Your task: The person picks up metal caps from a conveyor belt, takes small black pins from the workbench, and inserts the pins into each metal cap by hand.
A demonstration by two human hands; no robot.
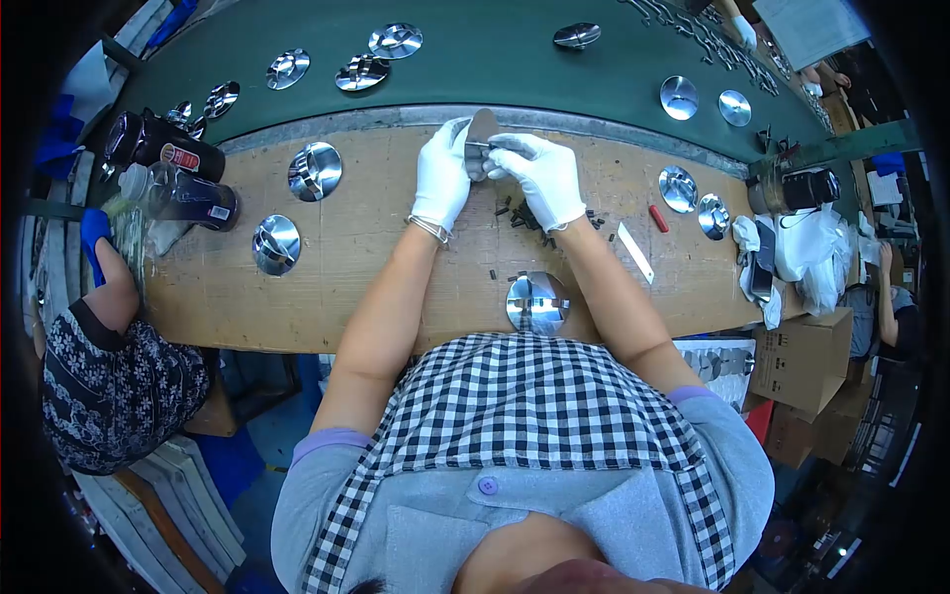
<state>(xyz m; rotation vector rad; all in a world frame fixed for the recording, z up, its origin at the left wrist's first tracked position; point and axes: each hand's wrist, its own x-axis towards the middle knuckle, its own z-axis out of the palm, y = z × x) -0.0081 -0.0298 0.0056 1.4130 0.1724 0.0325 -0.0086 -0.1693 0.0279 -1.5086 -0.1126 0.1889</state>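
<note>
My left hand (442, 178), in a white glove, grips a round metal disc (483, 125) by its edge, turned nearly on its side above the table. Against the raised piece on the disc's face, the fingertips of my gloved right hand (544, 178) are pinched together. Whatever is between those fingertips is too small to make out. Small black cylindrical pieces (534, 220) lie scattered beneath my right hand. Close to my body rests a shiny disc (537, 303) with a raised bar. Two similar discs, a nearer one (276, 245) and a farther one (315, 171), lie to the left.
A green conveyor belt (485, 74) with several discs runs behind the table (386, 148). Dark bottles (193, 198) stand left. Rightward are a white strip (635, 253), a red stick (658, 218), two discs (679, 189) and plastic bags (807, 247). Another person's arm (114, 287) is at left.
</note>
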